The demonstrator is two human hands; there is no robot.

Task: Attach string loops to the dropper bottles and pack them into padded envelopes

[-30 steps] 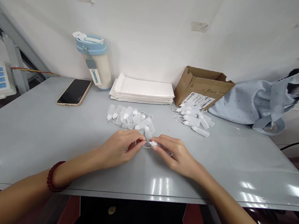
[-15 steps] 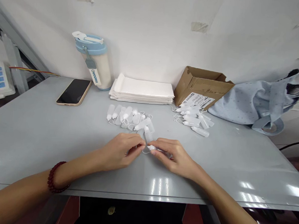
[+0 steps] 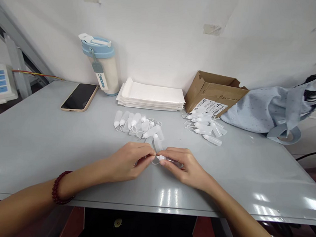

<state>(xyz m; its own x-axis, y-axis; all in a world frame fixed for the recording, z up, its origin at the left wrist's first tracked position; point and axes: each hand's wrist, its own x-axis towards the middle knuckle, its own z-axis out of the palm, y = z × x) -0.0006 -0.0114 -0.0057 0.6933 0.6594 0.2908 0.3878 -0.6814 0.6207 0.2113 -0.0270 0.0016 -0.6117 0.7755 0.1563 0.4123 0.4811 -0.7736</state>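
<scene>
The fingers [image 3: 148, 153] of the left hand [image 3: 132, 161] are pinched narrow, apparently on the end of a thin white loop [image 3: 155, 163]; what else sits in that pinch is too small to tell. Just right, the right hand [image 3: 184, 165] holds a small plastic bottle [image 3: 161, 157] between thumb and fingers, white tip pointing left, above the near part of the table [image 3: 91, 142]. This piece looks mid-step, its tip end not yet let go by either hand.

Just beyond the hands, a loose group of similar bottles [image 3: 152, 131] lies on the table, white tips and loops among them. Farther right, a second bottle group [image 3: 204, 128] lies in front of an open carton [image 3: 216, 92]. The two groups suggest sorting into before and after, but which is finished and which remains cannot be told.

At the far side, a stack of white envelopes [image 3: 154, 93] stands between the carton and a tumbler [image 3: 107, 70], apparently uninvolved.
</scene>
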